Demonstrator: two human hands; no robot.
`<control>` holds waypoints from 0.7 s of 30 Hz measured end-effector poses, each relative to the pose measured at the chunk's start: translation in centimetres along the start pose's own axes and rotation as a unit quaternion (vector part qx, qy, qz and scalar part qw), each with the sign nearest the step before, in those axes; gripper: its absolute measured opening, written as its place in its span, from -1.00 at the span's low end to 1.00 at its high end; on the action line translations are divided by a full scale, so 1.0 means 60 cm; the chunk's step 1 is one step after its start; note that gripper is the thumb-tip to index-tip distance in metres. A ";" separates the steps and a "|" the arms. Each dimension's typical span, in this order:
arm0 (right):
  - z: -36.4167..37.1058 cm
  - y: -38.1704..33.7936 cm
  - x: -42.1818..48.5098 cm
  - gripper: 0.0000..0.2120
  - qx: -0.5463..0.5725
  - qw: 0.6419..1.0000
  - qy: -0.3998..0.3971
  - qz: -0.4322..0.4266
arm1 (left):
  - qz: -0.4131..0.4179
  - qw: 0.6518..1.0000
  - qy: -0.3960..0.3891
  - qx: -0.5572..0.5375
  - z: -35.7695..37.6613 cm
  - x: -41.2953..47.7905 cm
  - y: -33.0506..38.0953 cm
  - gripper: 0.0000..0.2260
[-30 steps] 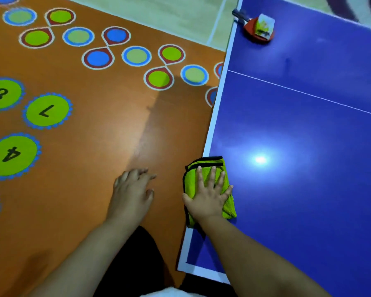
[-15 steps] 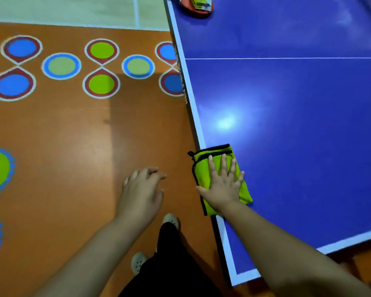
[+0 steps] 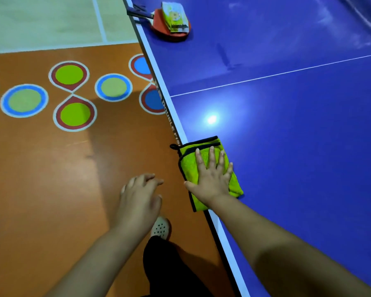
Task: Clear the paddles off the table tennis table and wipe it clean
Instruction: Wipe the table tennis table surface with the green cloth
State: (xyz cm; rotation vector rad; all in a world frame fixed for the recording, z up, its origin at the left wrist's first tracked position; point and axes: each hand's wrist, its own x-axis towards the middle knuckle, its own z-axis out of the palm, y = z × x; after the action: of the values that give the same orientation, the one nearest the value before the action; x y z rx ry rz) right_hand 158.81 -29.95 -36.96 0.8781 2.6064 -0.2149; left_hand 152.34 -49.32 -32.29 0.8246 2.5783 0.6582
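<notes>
Lower centre of the frame: straight, spread fingers (image 3: pixel 211 155) of the right hand (image 3: pixel 212 181), pressed flat on a folded lime-green microfibre cloth with black trim (image 3: pixel 189 168), gripping nothing, thumb out to the left at the cloth's near edge. Beneath the palm, the cloth lying on the left edge of a glossy blue table tennis table with white border lines (image 3: pixel 287 146), one black-trimmed corner and a small loop hanging just over the side. Right forearm running down to the lower right corner, above the tabletop.

Left of the cloth, clear of the table: the left hand (image 3: pixel 139 200), palm down in the air above the floor, fingers loosely curled and somewhat blurred, holding nothing.

Top centre, well apart from the cloth: a red-faced table tennis paddle with a dark handle (image 3: pixel 159 24), lying flat at the table's left edge, handle poking out past the rim. On its blade, a small yellow-and-green printed packet (image 3: pixel 175 17).

On the tabletop, a bright spot of reflected light just beyond the cloth, and a thin white line crossing the blue surface.

Left half of the frame: an orange floor (image 3: pixel 41 179) painted with green and blue circles ringed in red, white and blue (image 3: pixel 75 114). Bottom centre: a white perforated clog (image 3: pixel 161 228) under a black trouser leg (image 3: pixel 169 269).
</notes>
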 end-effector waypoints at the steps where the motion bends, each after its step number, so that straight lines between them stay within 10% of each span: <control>1: -0.009 -0.009 0.020 -0.04 0.000 1.000 -0.001 0.000 | 0.001 1.000 0.002 -0.006 -0.008 0.029 -0.002 -0.66; 21: -0.168 -0.145 0.367 -0.20 0.070 0.994 -0.008 0.084 | 0.141 0.987 -0.076 0.009 -0.141 0.485 -0.062 -0.66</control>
State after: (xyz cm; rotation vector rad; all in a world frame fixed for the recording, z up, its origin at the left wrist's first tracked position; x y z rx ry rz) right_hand 134.31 -22.07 -36.38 1.1321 2.5113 -0.3587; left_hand 124.43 -36.88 -32.67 1.2108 2.3571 0.6231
